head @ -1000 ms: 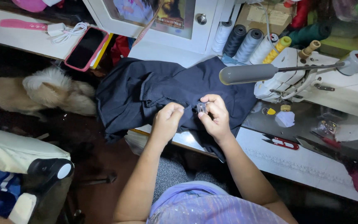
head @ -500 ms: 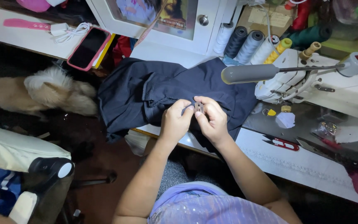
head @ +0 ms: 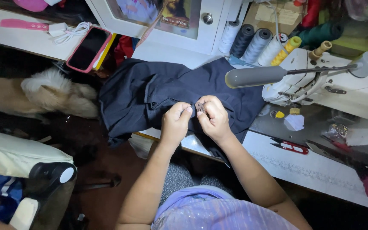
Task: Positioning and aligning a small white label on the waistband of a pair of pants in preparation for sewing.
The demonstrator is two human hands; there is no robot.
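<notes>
A dark navy garment (head: 150,93) lies bunched over the edge of the white sewing table (head: 320,170). My left hand (head: 176,121) pinches a fold of the fabric. Close beside it, my right hand (head: 213,116) grips the same spot, where a small grey tag or label (head: 200,106) shows between the fingertips. Both hands almost touch each other above the cloth. What the fingers hold beneath is partly hidden.
A white sewing machine (head: 320,81) with a grey lamp head (head: 254,76) stands to the right. Thread cones (head: 256,42) line the back. Red-handled snips (head: 292,147) lie on the table. A pink-cased phone (head: 88,49) rests at upper left; a fluffy dog (head: 39,96) lies on the floor.
Both hands have stayed on the same spot of the garment, fingers shifting slightly around the small tag. The view has drifted a little.
</notes>
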